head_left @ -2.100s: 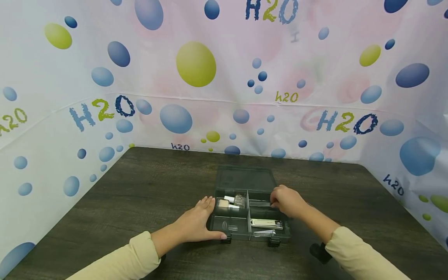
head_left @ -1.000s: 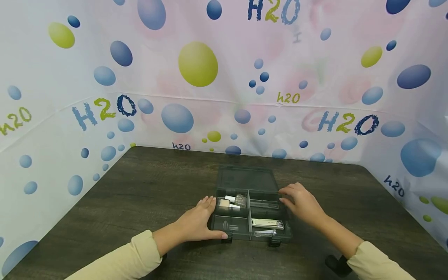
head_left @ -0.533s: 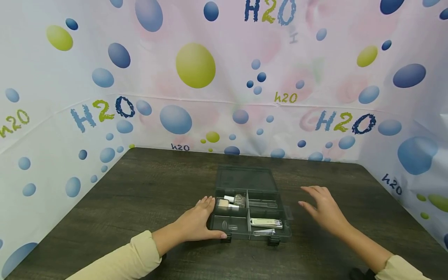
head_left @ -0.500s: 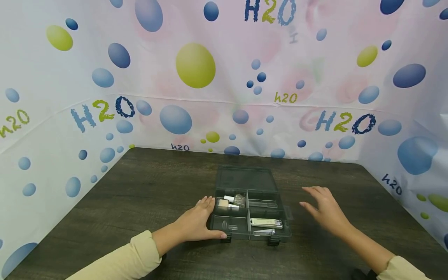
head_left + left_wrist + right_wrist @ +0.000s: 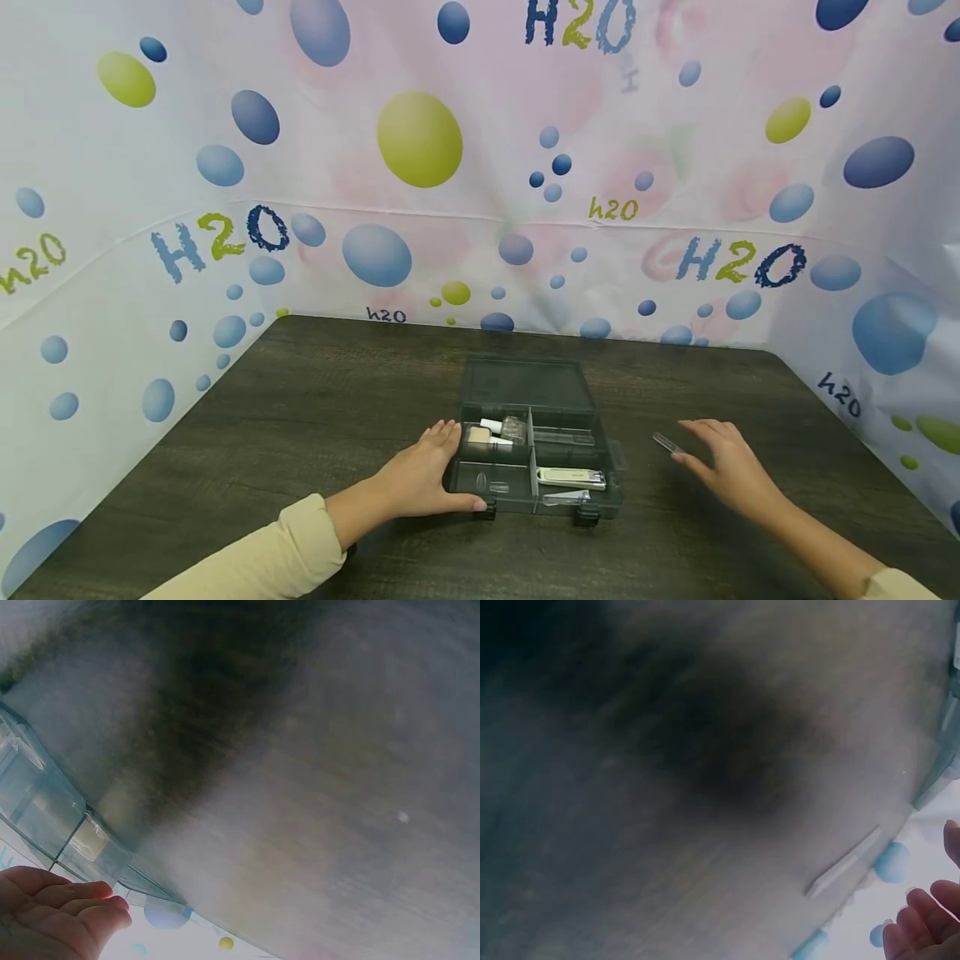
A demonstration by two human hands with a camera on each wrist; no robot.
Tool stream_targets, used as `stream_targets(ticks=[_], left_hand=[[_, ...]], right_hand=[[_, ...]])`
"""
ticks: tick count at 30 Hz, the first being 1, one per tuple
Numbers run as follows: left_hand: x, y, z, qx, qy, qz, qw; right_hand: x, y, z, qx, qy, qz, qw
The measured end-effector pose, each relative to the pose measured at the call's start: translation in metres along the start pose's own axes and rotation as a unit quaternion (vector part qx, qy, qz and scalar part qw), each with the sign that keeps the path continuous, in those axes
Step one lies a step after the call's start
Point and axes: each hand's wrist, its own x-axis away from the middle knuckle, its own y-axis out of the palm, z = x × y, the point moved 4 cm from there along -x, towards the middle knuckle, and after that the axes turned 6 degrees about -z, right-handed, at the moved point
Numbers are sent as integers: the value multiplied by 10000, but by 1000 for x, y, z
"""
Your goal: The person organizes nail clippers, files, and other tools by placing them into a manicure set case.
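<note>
A dark see-through divided box lies on the table with its lid folded back. My left hand rests against its left side, fingers extended and thumb along the front edge. Inside are two nail polish bottles, one glittery and one beige, a cream nail clipper, a smaller silver piece and tiny clear pieces. Right of the box, a thin clear strip lies on the table. My right hand hovers beside it, fingers apart; the right wrist view shows the strip separate from the fingers.
Dark wood-grain table surrounds the box. A white curtain with blue and green dots encloses the back and sides. Two black latches, one of them the right latch, stick out from the box front.
My right hand has come out of the back right compartment and moved right and nearer to me. The clear strip now shows on the table by the thumb. My left hand has stayed put.
</note>
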Motion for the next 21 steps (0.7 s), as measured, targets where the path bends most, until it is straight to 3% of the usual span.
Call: stream_targets(ticks=[6,21], left_hand=[[1,0,1,29,0,-11,10000],[1,-2,2,49,-26,-64,10000]], right_hand=[[8,2,9,56,20,-55,10000],[18,11,37,-190,760,-991,9920]])
